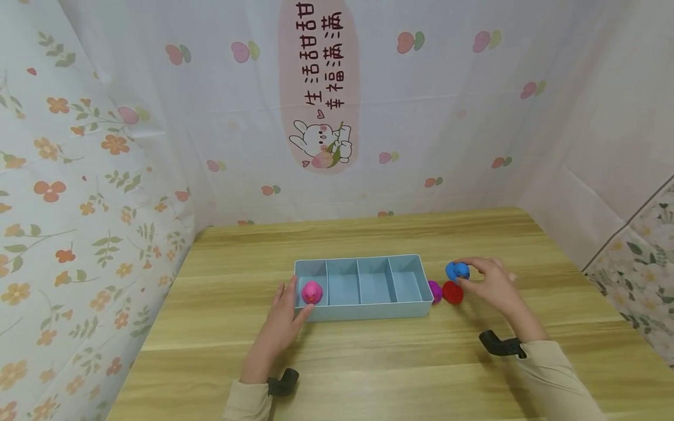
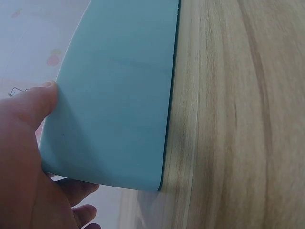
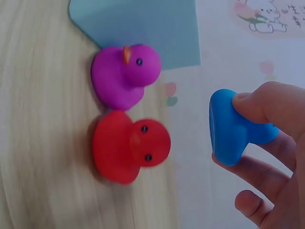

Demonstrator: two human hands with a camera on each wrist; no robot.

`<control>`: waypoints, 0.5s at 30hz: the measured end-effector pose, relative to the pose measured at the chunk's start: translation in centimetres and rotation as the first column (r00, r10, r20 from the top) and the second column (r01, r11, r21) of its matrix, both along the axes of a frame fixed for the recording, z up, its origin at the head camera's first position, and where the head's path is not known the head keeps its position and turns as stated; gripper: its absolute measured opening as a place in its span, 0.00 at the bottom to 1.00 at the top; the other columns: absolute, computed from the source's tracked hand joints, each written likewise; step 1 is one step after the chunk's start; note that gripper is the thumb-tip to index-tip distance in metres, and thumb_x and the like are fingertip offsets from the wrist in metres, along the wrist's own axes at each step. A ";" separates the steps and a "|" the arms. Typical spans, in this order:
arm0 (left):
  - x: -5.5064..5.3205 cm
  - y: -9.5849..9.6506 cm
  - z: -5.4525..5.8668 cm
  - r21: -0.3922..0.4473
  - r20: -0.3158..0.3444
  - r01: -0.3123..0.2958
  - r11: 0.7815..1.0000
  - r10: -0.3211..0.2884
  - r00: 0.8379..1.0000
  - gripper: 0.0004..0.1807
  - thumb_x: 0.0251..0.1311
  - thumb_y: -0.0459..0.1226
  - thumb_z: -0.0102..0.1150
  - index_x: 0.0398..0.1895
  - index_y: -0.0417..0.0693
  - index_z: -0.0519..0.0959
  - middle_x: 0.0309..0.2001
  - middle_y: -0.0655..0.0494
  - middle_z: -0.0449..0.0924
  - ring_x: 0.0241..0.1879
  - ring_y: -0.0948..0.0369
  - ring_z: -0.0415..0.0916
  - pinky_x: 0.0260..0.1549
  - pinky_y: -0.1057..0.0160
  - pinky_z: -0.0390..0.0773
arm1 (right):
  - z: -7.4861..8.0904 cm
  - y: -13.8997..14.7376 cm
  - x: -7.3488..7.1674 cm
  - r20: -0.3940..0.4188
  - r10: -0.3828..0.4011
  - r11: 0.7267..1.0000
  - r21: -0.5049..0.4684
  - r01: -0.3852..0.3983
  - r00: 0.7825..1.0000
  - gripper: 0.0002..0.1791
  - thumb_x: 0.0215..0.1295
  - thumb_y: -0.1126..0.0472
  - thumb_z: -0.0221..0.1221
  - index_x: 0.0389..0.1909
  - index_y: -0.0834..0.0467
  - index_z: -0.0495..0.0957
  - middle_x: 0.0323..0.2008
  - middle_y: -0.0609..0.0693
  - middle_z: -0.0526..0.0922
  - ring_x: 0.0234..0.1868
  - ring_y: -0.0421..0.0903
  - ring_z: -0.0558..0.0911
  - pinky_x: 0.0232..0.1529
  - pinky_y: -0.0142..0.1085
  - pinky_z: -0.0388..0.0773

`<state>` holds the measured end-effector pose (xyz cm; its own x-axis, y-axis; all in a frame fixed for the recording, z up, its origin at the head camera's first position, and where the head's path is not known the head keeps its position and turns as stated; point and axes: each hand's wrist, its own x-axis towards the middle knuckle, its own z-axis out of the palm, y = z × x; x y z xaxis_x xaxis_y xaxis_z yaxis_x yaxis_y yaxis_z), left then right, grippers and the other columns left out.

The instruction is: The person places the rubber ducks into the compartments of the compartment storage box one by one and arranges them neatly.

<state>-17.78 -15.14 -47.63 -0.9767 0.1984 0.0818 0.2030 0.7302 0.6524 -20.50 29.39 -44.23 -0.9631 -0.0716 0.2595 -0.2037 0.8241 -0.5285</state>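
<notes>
A light blue box [image 1: 363, 311] with several compartments stands on the table, a pink rubber duck [image 1: 312, 292] in its leftmost one. My left hand [image 1: 282, 318] grips the box's left end; in the left wrist view, the thumb [image 2: 44, 98] lies at the rim and the other fingers bend round the corner. Between thumb and fingers, my right hand [image 1: 492, 285] pinches a blue rubber duck [image 3: 228, 126], held up off the table. Close to that hand sit a red duck [image 3: 116, 148] and a purple duck [image 3: 116, 78], the purple one beside the box's right end.
The wooden table [image 1: 368, 362] reaches back to a printed cloth wall [image 1: 237, 134]. Floral cloth [image 1: 79, 204] hangs at the left and a white cloth [image 1: 605, 128] at the right. Black wrist mounts [image 1: 284, 383] sit at both cuffs.
</notes>
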 end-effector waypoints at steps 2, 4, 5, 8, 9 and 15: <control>0.0 0.0 0.0 0.000 -0.004 0.001 1.000 -0.001 1.000 0.41 0.68 0.50 0.49 0.74 0.37 0.46 0.73 0.39 0.51 0.73 0.38 0.39 0.67 0.35 0.49 | 0.0 -0.3 -0.1 0.001 0.005 1.000 -0.009 -0.005 1.000 0.23 0.57 0.54 0.67 0.53 0.58 0.78 0.53 0.66 0.78 0.46 0.57 0.68 0.39 0.55 0.52; 0.0 0.0 0.1 0.000 -0.003 0.001 1.000 -0.001 1.000 0.42 0.68 0.50 0.50 0.74 0.37 0.46 0.73 0.39 0.51 0.73 0.38 0.39 0.67 0.36 0.49 | -0.1 -0.5 -0.2 0.001 0.011 1.000 -0.019 -0.011 1.000 0.23 0.56 0.54 0.67 0.53 0.57 0.78 0.53 0.66 0.78 0.47 0.57 0.68 0.40 0.56 0.52; 0.0 0.0 0.1 0.001 -0.007 0.001 1.000 -0.001 1.000 0.42 0.68 0.50 0.50 0.74 0.37 0.46 0.73 0.39 0.52 0.73 0.38 0.39 0.67 0.35 0.49 | -0.1 -0.7 -0.3 0.000 0.013 1.000 -0.024 -0.013 1.000 0.23 0.56 0.55 0.67 0.53 0.57 0.78 0.53 0.66 0.78 0.47 0.57 0.68 0.40 0.57 0.52; 0.1 0.0 0.1 0.004 -0.003 0.000 1.000 0.000 1.000 0.42 0.68 0.50 0.50 0.74 0.37 0.46 0.73 0.39 0.51 0.73 0.38 0.39 0.67 0.36 0.49 | 0.0 -1.2 -0.5 -0.003 0.025 0.999 -0.039 -0.025 1.000 0.23 0.56 0.55 0.67 0.52 0.57 0.78 0.53 0.65 0.79 0.47 0.57 0.68 0.41 0.58 0.52; 0.1 0.0 0.1 0.006 -0.005 -0.002 1.000 0.002 1.000 0.42 0.67 0.50 0.51 0.74 0.37 0.47 0.73 0.39 0.52 0.73 0.38 0.39 0.67 0.35 0.49 | 0.0 -1.4 -0.5 -0.005 0.029 0.999 -0.041 -0.029 1.000 0.23 0.56 0.55 0.67 0.52 0.57 0.78 0.53 0.65 0.79 0.48 0.57 0.68 0.41 0.58 0.52; 0.0 -0.1 0.0 0.009 -0.012 -0.002 1.000 0.002 1.000 0.42 0.68 0.51 0.50 0.74 0.37 0.47 0.73 0.39 0.52 0.73 0.38 0.40 0.67 0.35 0.49 | 0.3 -2.5 -0.7 0.008 0.047 0.997 -0.066 -0.046 0.999 0.23 0.57 0.56 0.67 0.53 0.59 0.78 0.52 0.64 0.79 0.47 0.57 0.67 0.43 0.61 0.51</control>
